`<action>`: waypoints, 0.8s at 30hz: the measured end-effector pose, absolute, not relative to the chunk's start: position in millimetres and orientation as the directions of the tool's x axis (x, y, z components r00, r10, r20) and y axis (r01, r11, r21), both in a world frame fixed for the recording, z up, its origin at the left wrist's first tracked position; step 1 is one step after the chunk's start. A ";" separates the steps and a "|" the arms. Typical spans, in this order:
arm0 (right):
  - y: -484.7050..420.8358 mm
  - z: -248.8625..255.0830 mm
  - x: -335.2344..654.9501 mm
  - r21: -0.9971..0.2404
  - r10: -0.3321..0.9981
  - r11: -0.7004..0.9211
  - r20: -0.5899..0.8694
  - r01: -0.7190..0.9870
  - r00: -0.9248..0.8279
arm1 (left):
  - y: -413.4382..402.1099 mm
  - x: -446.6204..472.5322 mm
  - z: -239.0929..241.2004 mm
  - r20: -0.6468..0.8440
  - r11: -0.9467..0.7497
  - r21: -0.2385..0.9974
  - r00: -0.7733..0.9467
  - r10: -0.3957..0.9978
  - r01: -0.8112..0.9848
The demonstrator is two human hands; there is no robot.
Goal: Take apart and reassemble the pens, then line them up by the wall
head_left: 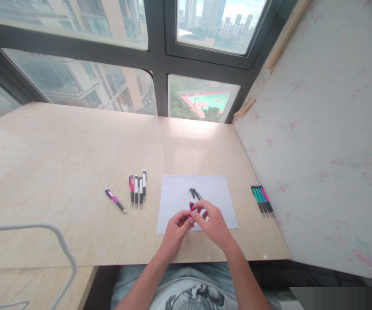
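Close above the lower part of a white paper sheet (174, 193), a small pink-red pen barrel (191, 207) with black on it stands roughly upright between my hands. My left hand (176, 229) pinches its lower end, fingers curled. Fingers of my right hand (212, 221) close on it from the right side, nearer the top. Just beyond my fingertips lie black pen parts on the paper: a short piece (192, 192) and a longer thin one (198, 194), partly hidden by my right hand.
Left of the paper lie a pink pen (131, 189), several white pens (136, 190) and a slanted purple pen (115, 200). Several green, blue and pink pens (262, 200) lie by the wall (327, 150). A pale cable (61, 239) curves at lower left; windows stand behind the table (76, 172).
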State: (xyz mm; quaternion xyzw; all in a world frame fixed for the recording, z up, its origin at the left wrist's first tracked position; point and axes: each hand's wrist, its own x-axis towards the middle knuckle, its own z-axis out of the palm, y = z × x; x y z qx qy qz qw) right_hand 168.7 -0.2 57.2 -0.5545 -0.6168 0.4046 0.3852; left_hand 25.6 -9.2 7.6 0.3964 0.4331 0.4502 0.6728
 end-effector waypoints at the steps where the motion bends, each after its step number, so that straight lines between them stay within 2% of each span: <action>1: -0.7 56.4 169.4 -0.927 0.997 0.049 0.022 0.372 -0.078 | -9.3 25.6 7.8 -0.233 0.287 0.920 0.216 0.948 -0.265; 7: 0.2 46.6 170.2 -0.943 1.000 -0.008 -0.002 0.331 0.018 | -9.3 25.6 7.0 -0.245 0.302 0.911 0.221 0.944 -0.282; 14: 6.4 30.1 169.5 -0.976 0.989 -0.089 -0.062 0.201 0.135 | -8.7 27.3 3.1 -0.294 0.343 0.869 0.186 0.938 -0.356; 24: 7.4 35.5 166.3 -0.987 0.980 -0.147 -0.137 0.059 0.148 | -8.3 25.7 1.4 -0.289 0.345 0.874 0.203 0.935 -0.342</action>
